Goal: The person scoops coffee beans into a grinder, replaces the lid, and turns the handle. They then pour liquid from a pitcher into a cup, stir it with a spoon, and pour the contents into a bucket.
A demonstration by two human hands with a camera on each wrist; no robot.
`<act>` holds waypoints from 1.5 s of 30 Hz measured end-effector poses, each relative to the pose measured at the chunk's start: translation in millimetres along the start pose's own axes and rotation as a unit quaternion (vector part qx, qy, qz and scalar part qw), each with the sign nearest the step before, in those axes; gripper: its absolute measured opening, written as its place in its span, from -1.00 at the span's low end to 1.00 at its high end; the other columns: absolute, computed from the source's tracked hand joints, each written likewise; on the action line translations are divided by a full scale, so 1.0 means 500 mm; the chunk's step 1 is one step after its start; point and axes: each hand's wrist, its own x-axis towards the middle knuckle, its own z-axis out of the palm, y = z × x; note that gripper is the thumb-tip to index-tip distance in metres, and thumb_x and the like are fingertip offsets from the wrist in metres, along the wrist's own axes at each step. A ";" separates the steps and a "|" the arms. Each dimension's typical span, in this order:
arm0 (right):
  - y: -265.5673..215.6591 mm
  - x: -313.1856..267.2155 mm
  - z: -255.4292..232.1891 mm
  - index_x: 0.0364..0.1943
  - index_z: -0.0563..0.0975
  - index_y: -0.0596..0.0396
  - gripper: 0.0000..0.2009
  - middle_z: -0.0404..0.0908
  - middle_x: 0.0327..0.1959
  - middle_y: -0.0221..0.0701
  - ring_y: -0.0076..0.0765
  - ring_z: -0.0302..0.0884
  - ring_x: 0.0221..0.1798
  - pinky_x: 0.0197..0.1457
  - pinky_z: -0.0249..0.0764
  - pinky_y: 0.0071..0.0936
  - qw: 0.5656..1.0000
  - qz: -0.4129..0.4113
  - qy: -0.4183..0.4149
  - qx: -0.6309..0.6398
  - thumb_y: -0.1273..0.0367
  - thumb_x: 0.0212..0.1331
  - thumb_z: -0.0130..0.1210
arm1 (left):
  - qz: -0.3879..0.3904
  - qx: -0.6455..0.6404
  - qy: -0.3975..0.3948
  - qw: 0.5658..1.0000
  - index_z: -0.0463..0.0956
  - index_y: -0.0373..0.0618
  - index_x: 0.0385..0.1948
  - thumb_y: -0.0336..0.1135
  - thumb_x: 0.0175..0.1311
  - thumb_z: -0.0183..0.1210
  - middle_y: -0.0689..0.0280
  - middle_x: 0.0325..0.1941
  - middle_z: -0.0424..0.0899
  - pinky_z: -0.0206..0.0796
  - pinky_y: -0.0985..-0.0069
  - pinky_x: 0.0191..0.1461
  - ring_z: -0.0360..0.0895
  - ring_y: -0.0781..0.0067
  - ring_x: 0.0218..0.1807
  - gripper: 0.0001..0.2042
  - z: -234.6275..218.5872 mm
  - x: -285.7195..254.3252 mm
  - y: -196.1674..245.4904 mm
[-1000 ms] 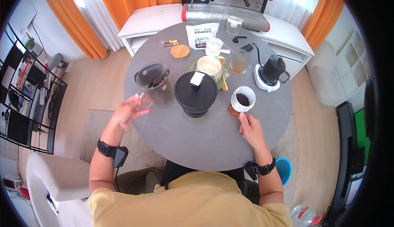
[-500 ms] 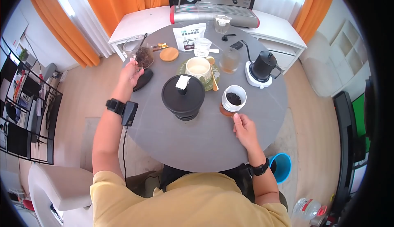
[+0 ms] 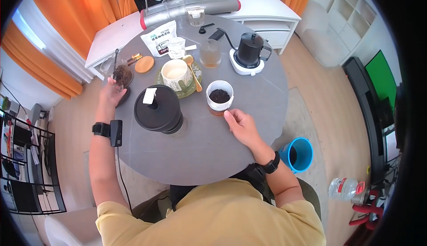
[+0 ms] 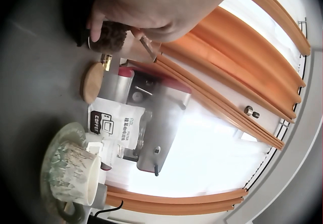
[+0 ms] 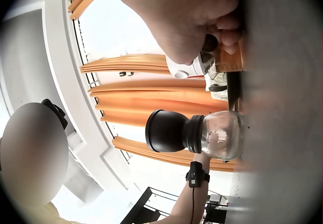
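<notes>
In the head view my left hand (image 3: 110,97) is at the table's left edge, its fingers round the near side of a clear glass jug with brown contents (image 3: 123,75); a dark stick leans in it. The left wrist view shows this hand (image 4: 146,10) against the brown contents (image 4: 110,36). My right hand (image 3: 243,126) pinches the handle side of a reddish-brown glass vessel (image 3: 216,111), under a white cup-shaped dripper (image 3: 219,85) holding dark grounds (image 3: 219,96). Between the hands stands a black-topped grinder (image 3: 156,108), a white piece on its lid; its lower part is clear glass (image 5: 222,135).
Behind are a cream cup (image 3: 175,73) on a green plate, a wooden spoon (image 3: 194,74), a wooden disc (image 3: 144,64), a white pouch (image 3: 159,39) and a glass (image 3: 210,54). A black kettle (image 3: 250,50) stands right; a blue bin (image 3: 298,154) is on the floor.
My left hand has moved the jug back and left, past the dark object beside it. My right hand stays at the brown vessel. The head view has swung to the right.
</notes>
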 end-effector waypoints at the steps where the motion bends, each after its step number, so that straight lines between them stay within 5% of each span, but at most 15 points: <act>1: 0.000 0.000 0.000 -0.32 0.56 0.23 -0.59 0.51 -0.60 -0.49 -0.65 0.33 -0.53 -0.47 0.27 -0.59 1.000 0.000 0.000 0.000 0.07 0.25 0.04 | -0.007 0.013 -0.021 1.000 0.40 -0.03 -0.39 -0.06 0.32 0.06 0.24 -0.18 0.43 0.30 0.03 0.13 0.38 0.21 -0.12 -0.75 -0.003 -0.003 0.000; 6: 0.020 0.005 0.007 -0.37 0.55 0.22 -0.62 0.44 -0.64 -0.56 -0.69 0.26 -0.55 -0.50 0.21 -0.62 0.999 -0.020 0.002 0.040 0.11 0.27 0.03 | -0.021 0.062 0.014 0.998 0.40 -0.03 -0.36 -0.05 0.34 0.03 0.26 -0.24 0.41 0.40 0.11 0.06 0.39 0.25 -0.16 -0.74 0.008 -0.025 0.003; 8: 0.020 0.004 0.007 -0.38 0.54 0.22 -0.63 0.43 -0.64 -0.58 -0.70 0.25 -0.55 -0.50 0.20 -0.62 0.999 -0.021 0.001 0.036 0.13 0.28 0.03 | -0.039 0.067 -0.008 0.997 0.42 -0.10 -0.26 -0.01 0.34 0.02 0.16 -0.09 0.27 0.42 0.11 0.04 0.34 0.04 -0.05 -0.68 0.008 -0.029 0.002; 11: 0.019 0.005 0.009 -0.40 0.54 0.21 -0.64 0.40 -0.66 -0.59 -0.72 0.23 -0.56 -0.52 0.18 -0.63 0.999 -0.026 0.007 0.033 0.14 0.28 0.04 | -0.067 0.093 -0.003 0.993 0.40 -0.10 -0.20 -0.03 0.35 0.01 0.24 -0.22 0.35 0.42 0.15 0.06 0.42 0.15 -0.04 -0.69 0.026 -0.055 0.014; 13: 0.021 0.005 0.010 -0.42 0.53 0.22 -0.64 0.39 -0.67 -0.59 -0.72 0.22 -0.57 -0.52 0.17 -0.63 0.999 -0.031 0.010 0.035 0.15 0.28 0.04 | -0.060 0.118 -0.015 0.991 0.38 -0.15 -0.13 -0.05 0.38 -0.04 0.19 -0.14 0.36 0.42 0.17 0.08 0.44 0.09 0.00 -0.67 0.029 -0.071 0.017; 15: 0.022 0.007 0.008 -0.39 0.53 0.15 -0.63 0.37 -0.70 -0.60 -0.74 0.27 -0.63 -0.56 0.16 -0.68 0.999 -0.037 0.009 0.007 0.11 0.33 -0.05 | -0.051 0.190 -0.053 0.979 0.42 -0.13 -0.16 -0.07 0.43 -0.15 0.03 0.16 0.28 0.43 0.17 0.04 0.47 -0.01 -0.02 -0.68 0.034 -0.082 0.019; 23: 0.014 0.003 0.007 -0.38 0.54 0.14 -0.62 0.37 -0.73 -0.59 -0.74 0.23 -0.68 -0.61 0.12 -0.68 1.000 -0.028 0.007 0.001 0.10 0.33 -0.05 | -0.004 0.314 -0.054 0.948 0.46 -0.05 -0.19 -0.12 0.43 -0.18 0.34 -0.15 0.53 0.44 0.45 -0.18 0.57 0.36 -0.15 -0.72 -0.003 -0.078 0.001; 26: 0.014 0.004 0.006 -0.38 0.54 0.14 -0.63 0.37 -0.73 -0.60 -0.74 0.22 -0.69 -0.61 0.13 -0.68 1.000 -0.029 0.009 0.004 0.10 0.32 -0.05 | 0.095 0.404 -0.056 0.908 0.50 -0.09 -0.21 -0.12 0.38 -0.07 0.26 -0.08 0.54 0.44 0.40 -0.20 0.59 0.26 -0.20 -0.74 -0.037 -0.067 -0.009; 28: 0.011 0.003 0.006 -0.38 0.54 0.13 -0.63 0.37 -0.73 -0.60 -0.74 0.22 -0.69 -0.61 0.13 -0.67 1.000 -0.026 0.009 0.010 0.10 0.32 -0.04 | 0.320 0.557 0.055 0.764 0.52 -0.16 -0.21 -0.12 0.28 0.06 0.04 -0.01 0.52 0.41 0.27 -0.14 0.56 0.07 -0.13 -0.72 -0.085 -0.042 -0.023; 29: 0.005 0.001 0.006 -0.38 0.54 0.14 -0.63 0.38 -0.72 -0.59 -0.74 0.23 -0.68 -0.60 0.14 -0.67 1.000 -0.022 0.012 0.006 0.10 0.32 -0.04 | 0.320 0.558 0.053 0.764 0.52 -0.16 -0.21 -0.12 0.28 0.06 0.04 -0.01 0.52 0.41 0.27 -0.14 0.56 0.07 -0.13 -0.72 -0.077 -0.070 -0.023; 31: 0.003 0.000 0.006 -0.38 0.54 0.14 -0.63 0.38 -0.72 -0.59 -0.73 0.25 -0.66 -0.58 0.15 -0.67 1.000 -0.011 0.026 0.001 0.10 0.32 -0.04 | 0.405 0.619 0.147 0.657 0.51 -0.20 -0.14 -0.10 0.20 0.14 -0.16 0.02 0.47 0.33 0.16 0.01 0.46 -0.12 0.00 -0.65 -0.062 -0.129 -0.040; 32: 0.005 0.002 0.005 -0.38 0.55 0.18 -0.64 0.42 -0.68 -0.56 -0.71 0.29 -0.61 -0.54 0.21 -0.65 1.000 -0.008 0.019 0.002 0.12 0.29 0.01 | 0.405 0.619 0.134 0.659 0.51 -0.20 -0.14 -0.10 0.20 0.14 -0.16 0.02 0.47 0.33 0.16 0.01 0.46 -0.12 0.00 -0.65 -0.064 -0.138 -0.060; 34: 0.006 0.000 0.001 -0.37 0.56 0.21 -0.66 0.46 -0.65 -0.53 -0.68 0.33 -0.55 -0.49 0.26 -0.63 1.000 0.004 0.025 0.001 0.15 0.26 0.06 | 0.400 0.695 0.122 0.585 0.50 -0.18 -0.07 -0.14 0.21 0.13 -0.19 -0.01 0.46 0.23 0.15 0.16 0.37 -0.15 0.11 -0.64 -0.077 -0.138 -0.091; 43: 0.018 0.002 0.003 -0.28 0.55 0.20 -0.71 0.46 -0.66 -0.49 -0.65 0.32 -0.58 -0.51 0.26 -0.58 0.999 -0.037 -0.001 -0.018 0.20 0.21 0.10 | 0.394 0.622 -0.079 0.672 0.44 -0.17 0.01 -0.42 0.19 0.08 -0.04 0.11 0.46 0.18 0.20 0.26 0.35 -0.10 0.19 -0.68 -0.120 -0.070 -0.065; 45: 0.019 0.002 0.003 -0.27 0.54 0.18 -0.77 0.39 -0.58 -0.66 -0.77 0.21 -0.53 -0.49 0.19 -0.68 1.000 -0.018 -0.012 -0.023 0.27 0.25 0.09 | 0.392 0.601 -0.105 0.689 0.45 -0.16 -0.02 -0.46 0.17 0.09 -0.01 0.12 0.48 0.19 0.22 0.26 0.38 -0.07 0.18 -0.69 -0.121 -0.080 -0.057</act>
